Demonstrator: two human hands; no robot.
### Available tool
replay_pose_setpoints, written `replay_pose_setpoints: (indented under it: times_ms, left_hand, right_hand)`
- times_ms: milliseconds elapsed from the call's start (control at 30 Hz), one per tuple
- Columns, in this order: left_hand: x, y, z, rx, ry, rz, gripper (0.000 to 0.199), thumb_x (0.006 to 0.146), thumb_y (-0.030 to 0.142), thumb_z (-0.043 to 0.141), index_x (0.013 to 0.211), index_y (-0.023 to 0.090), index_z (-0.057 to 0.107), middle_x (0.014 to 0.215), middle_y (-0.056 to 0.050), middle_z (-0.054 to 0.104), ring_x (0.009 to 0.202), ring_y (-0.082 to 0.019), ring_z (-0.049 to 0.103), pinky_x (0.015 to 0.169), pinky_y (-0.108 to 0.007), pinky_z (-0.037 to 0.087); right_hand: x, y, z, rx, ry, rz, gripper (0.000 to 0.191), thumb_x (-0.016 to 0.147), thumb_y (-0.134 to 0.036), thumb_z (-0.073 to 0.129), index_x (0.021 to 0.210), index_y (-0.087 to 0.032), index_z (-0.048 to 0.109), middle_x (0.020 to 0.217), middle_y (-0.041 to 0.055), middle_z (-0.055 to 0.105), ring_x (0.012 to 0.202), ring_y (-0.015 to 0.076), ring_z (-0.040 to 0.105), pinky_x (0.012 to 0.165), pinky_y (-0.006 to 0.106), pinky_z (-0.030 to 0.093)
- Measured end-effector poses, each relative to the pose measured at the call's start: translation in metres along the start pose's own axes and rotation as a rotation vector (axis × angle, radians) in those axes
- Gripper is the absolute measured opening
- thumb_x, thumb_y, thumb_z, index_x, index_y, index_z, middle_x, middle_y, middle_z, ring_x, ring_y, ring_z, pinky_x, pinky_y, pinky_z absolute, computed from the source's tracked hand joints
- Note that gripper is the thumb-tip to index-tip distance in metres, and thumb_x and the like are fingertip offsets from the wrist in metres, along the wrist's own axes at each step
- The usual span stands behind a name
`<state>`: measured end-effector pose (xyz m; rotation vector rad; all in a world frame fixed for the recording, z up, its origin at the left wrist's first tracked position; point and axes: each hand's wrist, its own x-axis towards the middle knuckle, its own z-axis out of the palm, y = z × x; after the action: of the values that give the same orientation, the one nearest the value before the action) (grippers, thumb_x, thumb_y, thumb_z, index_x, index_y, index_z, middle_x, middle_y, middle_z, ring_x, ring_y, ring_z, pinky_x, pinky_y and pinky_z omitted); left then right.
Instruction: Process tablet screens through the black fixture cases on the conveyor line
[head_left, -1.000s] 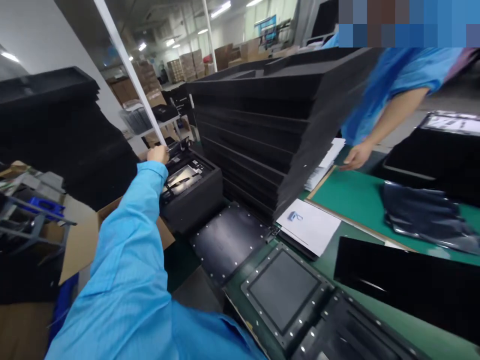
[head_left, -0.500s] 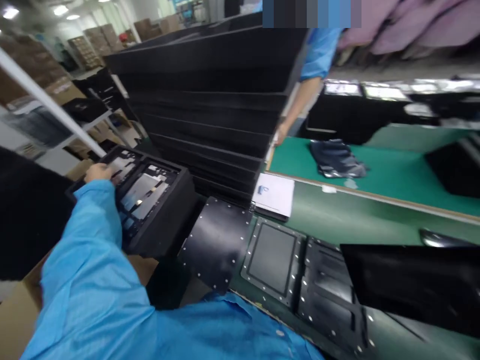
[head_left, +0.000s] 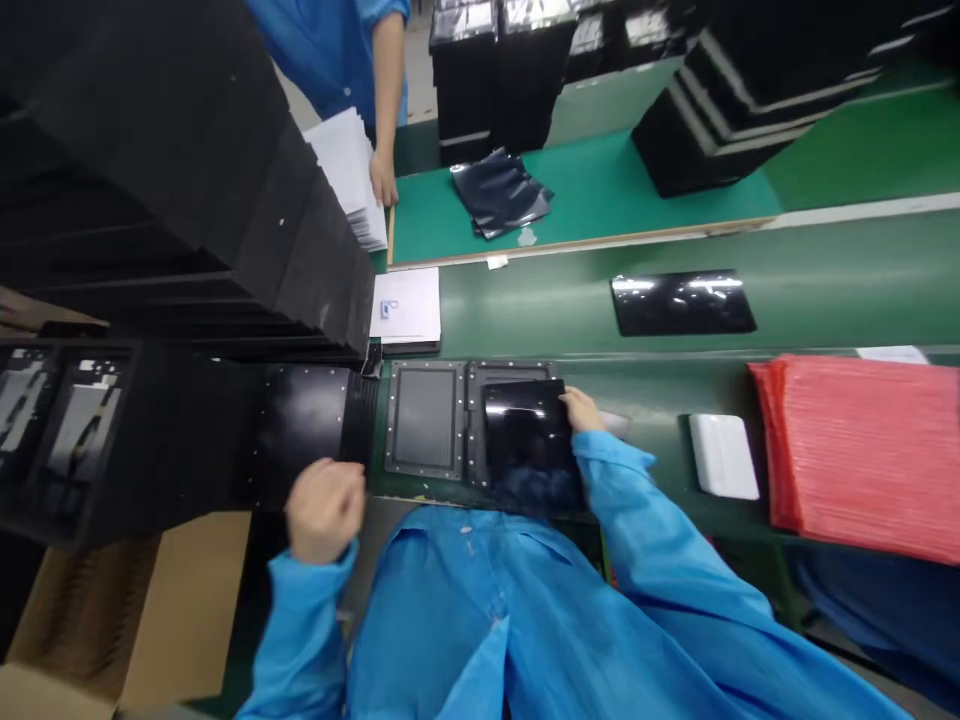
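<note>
A glossy black panel (head_left: 529,440) is gripped at its upper right corner by my right hand (head_left: 581,408). It lies tilted over the right half of a dark framed tray (head_left: 476,470), whose left half (head_left: 425,418) has a grey inner rectangle. My left hand (head_left: 325,508) is raised near my body with curled fingers, slightly blurred; whether anything is inside them cannot be made out. Beyond it lies a stack of black plates (head_left: 304,415) with small studs along the edges. Farther left, a black foam tray (head_left: 112,430) holds device parts with silvery areas.
Tall black foam blocks (head_left: 285,230) rise at the left. A white booklet (head_left: 406,305), another black panel (head_left: 682,303), a white box (head_left: 724,455) and red bubble bags (head_left: 877,450) lie on the green bench. Across it, a person's hand (head_left: 383,178) touches papers. An open carton (head_left: 187,600) stands lower left.
The view has swung right and down. My left hand has left the foam tray and come back toward my body. My right hand now shows, holding the black panel over the framed tray.
</note>
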<state>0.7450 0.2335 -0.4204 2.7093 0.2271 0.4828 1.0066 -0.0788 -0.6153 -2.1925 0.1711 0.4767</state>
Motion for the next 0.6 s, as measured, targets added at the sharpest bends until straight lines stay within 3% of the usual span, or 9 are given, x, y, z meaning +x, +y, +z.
replay_pose_setpoints:
  times_ms: [100, 200, 300, 400, 500, 600]
  left_hand:
    - [-0.008, 0.071, 0.032, -0.082, -0.141, 0.066, 0.013, 0.086, 0.015, 0.054, 0.091, 0.019, 0.066, 0.084, -0.003, 0.073, 0.079, -0.015, 0.068, 0.085, -0.032, 0.053]
    - [-0.020, 0.103, 0.051, -0.116, -0.274, 0.029, 0.018, 0.089, 0.020, 0.050, 0.098, 0.018, 0.065, 0.089, -0.005, 0.073, 0.082, -0.018, 0.068, 0.081, -0.035, 0.054]
    - [-0.037, 0.099, 0.059, -0.142, -0.376, -0.020, 0.022, 0.090, 0.024, 0.047, 0.100, 0.020, 0.066, 0.093, -0.006, 0.073, 0.085, -0.020, 0.068, 0.080, -0.037, 0.055]
    - [-0.049, 0.076, 0.080, -0.207, -0.497, -0.099, 0.025, 0.090, 0.029, 0.048, 0.104, 0.021, 0.067, 0.100, -0.007, 0.072, 0.094, -0.022, 0.066, 0.088, -0.040, 0.053]
    - [-0.046, 0.051, 0.122, -0.215, -0.659, -0.233, 0.037, 0.086, 0.039, 0.054, 0.118, 0.021, 0.061, 0.121, -0.010, 0.064, 0.119, -0.027, 0.054, 0.107, -0.049, 0.037]
    - [-0.033, 0.039, 0.171, -0.212, -0.843, -0.307, 0.061, 0.083, 0.046, 0.056, 0.137, 0.020, 0.045, 0.144, -0.012, 0.043, 0.139, -0.032, 0.030, 0.114, -0.058, 0.017]
  right_hand:
    - [0.012, 0.024, 0.034, 0.074, -0.056, 0.018, 0.025, 0.071, -0.033, 0.046, 0.079, -0.020, 0.066, 0.075, 0.0029, 0.066, 0.081, 0.0231, 0.061, 0.080, 0.038, 0.050]
    - [0.021, 0.031, 0.044, 0.099, -0.052, -0.002, 0.032, 0.074, -0.032, 0.044, 0.093, -0.019, 0.066, 0.088, 0.0049, 0.068, 0.092, 0.0235, 0.060, 0.088, 0.039, 0.048]
    - [0.024, 0.027, 0.040, 0.077, -0.022, -0.029, 0.037, 0.077, -0.033, 0.046, 0.103, -0.016, 0.066, 0.096, 0.0098, 0.066, 0.098, 0.0274, 0.058, 0.093, 0.044, 0.044]
    - [0.011, 0.025, 0.029, -0.149, 0.018, -0.126, 0.044, 0.078, -0.037, 0.053, 0.115, -0.016, 0.063, 0.103, 0.0158, 0.061, 0.102, 0.0341, 0.054, 0.094, 0.052, 0.041]
    - [-0.021, 0.039, 0.017, -0.416, 0.039, -0.233, 0.048, 0.078, -0.039, 0.057, 0.120, -0.018, 0.062, 0.115, 0.0184, 0.055, 0.104, 0.0363, 0.053, 0.092, 0.054, 0.042]
    - [-0.072, 0.067, 0.011, -0.406, 0.046, -0.137, 0.051, 0.079, -0.041, 0.055, 0.124, -0.018, 0.059, 0.112, 0.0162, 0.056, 0.094, 0.0320, 0.058, 0.086, 0.051, 0.048]
